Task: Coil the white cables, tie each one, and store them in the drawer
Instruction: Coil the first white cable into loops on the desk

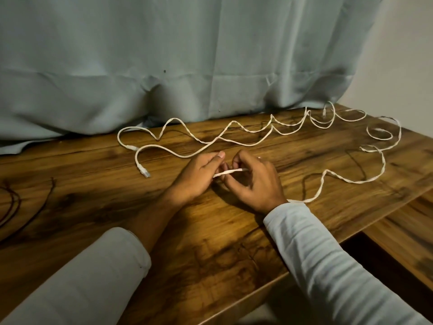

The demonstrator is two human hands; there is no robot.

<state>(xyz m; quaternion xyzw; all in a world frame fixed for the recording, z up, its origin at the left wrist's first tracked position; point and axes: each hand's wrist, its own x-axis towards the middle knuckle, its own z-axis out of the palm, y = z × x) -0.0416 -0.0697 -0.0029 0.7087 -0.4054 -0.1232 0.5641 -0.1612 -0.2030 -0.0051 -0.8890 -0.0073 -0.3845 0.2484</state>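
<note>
- Wood-grain table (210, 242) carries everything. A pale blue-grey curtain (210, 55) hangs behind it and drapes onto its far edge.
- The left hand (199, 174) sits near the middle of the table, its thumb and curled fingers pinching a short stretch of white cable (230, 171).
- The right hand (255, 181) is just beside it, with its fingers curled round the same stretch. This piece spans the small gap between the two hands and is lifted slightly off the wood.
- From under the right wrist the cable comes out on the right. It snakes away across the table toward the right edge and curls into a loose loop near the far right corner.
- More cabling (248, 143), also white, lies beyond the hands and apart from them. Its wavy, partly twisted strands run from the far left to the far right along the foot of the curtain. Whether it joins the held one I cannot tell.
- A clear plug (145, 172) on one of its ends lies flat on the wood, left of the left hand and near it but not touching.
- Dark cords (44, 198) lie at the table's left edge, well apart from both hands.
- The left sleeve (93, 277) is pushed up the forearm, while the right sleeve (328, 266) reaches the wrist.
</note>
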